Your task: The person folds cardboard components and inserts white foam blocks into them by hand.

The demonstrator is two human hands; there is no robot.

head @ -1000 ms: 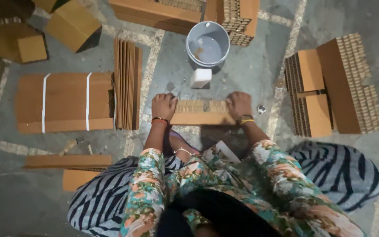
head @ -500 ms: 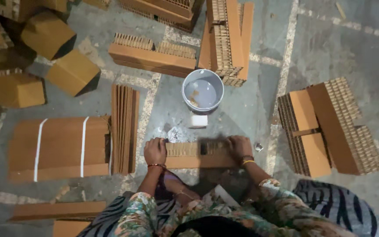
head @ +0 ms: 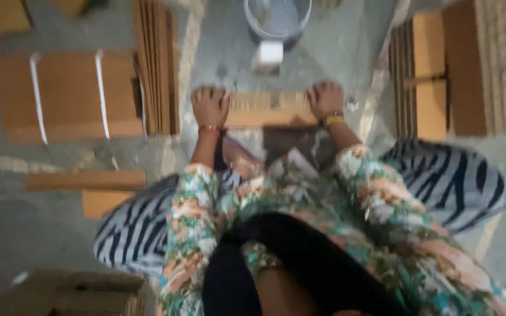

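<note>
Concrete floor (head: pixel 335 52), grey, patchy, spread with cardboard stock. At 9 o'clock of the hands: flat cardboard bundle (head: pixel 68 96) bound by two white straps, with an on-edge stack of sheets (head: pixel 156 64) just beside it at its 3 o'clock side. At 3 o'clock of the hands: corrugated stacks (head: pixel 458 70), flutes showing along the outer edge. At 12 o'clock: grey bucket (head: pixel 277 17), with small white block (head: pixel 269 52) just below it.

Centre of view: folded cardboard strip (head: pixel 267 108) lying flat on the floor, long axis running 9-to-3 o'clock. Left hand (head: pixel 210 106) pressed palm-down on the 9 o'clock end; right hand (head: pixel 325 99) pressed palm-down on the 3 o'clock end. Fingers of both hands curled forward over the far long edge, close together, clamped on the strip. Strip spanning between the two hands, equally near to each. Frame motion-blurred; fingertip detail not resolvable. Bangles on both wrists.
</note>
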